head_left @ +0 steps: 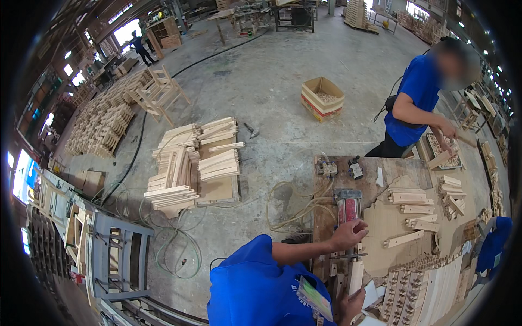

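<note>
My left hand (349, 233) reaches over the workbench (391, 223) and presses, fingers closed, on a small wooden piece (348, 254) just below a grey-and-red clamping tool (348, 206). My right hand (352, 305) is at the lower edge of the view, gripping the end of a pale wooden slat (356, 276) that stands upright on the bench. My blue shirt (255, 288) fills the lower middle.
Cut wooden parts (416, 209) lie on the bench, with carved slats (429, 288) at its near end. Hoses (293, 209) hang off its left side. A person in blue (416, 103) works beyond the bench. Stacked boards (196, 163) and a cardboard box (322, 98) sit on the floor.
</note>
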`<state>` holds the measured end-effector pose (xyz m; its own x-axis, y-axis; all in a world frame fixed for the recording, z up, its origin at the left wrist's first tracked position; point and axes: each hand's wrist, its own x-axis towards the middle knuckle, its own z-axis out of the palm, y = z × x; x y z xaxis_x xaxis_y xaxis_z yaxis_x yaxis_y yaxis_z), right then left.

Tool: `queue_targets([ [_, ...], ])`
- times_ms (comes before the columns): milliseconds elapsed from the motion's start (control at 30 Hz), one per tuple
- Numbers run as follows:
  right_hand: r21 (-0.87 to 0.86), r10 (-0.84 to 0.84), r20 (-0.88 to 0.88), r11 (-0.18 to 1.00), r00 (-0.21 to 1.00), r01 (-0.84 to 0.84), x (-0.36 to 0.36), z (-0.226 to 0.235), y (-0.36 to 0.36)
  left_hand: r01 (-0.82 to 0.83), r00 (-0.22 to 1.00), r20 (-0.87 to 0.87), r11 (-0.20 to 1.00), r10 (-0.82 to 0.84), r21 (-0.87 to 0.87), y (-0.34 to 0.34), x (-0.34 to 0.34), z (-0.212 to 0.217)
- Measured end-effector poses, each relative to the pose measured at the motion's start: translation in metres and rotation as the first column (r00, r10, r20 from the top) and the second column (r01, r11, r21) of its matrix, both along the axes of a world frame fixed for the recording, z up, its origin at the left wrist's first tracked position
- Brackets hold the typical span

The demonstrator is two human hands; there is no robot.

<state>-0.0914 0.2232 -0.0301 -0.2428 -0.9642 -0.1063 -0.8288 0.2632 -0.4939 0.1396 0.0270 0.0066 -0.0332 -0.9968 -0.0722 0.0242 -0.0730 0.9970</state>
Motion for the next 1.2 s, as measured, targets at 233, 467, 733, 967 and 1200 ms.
queue_targets([
  [233,-0.006,0.080,0.026,0.997,0.996,-0.080,-0.005,-0.025,0.000,-0.014,1.000,0.009,0.999,0.014,0.042,0.000,0.014,-0.001],
  [467,-0.092,0.202,-0.136,0.972,0.970,-0.216,-0.013,-0.032,0.008,-0.108,0.994,-0.019,0.994,0.108,-0.005,-0.004,0.028,-0.009],
  [733,-0.093,0.204,-0.067,0.973,0.977,-0.209,-0.019,-0.036,0.008,-0.306,0.950,0.020,0.943,0.311,-0.128,-0.039,0.064,-0.058],
  [967,0.079,0.126,-0.088,0.990,0.988,-0.119,-0.020,0.010,0.010,-0.405,0.895,0.144,0.904,0.423,-0.139,-0.053,0.165,-0.060],
  [1200,0.098,0.089,-0.110,0.992,0.990,-0.079,-0.012,0.020,0.010,-0.518,0.528,0.598,0.786,0.603,-0.336,-0.109,0.180,-0.059],
])
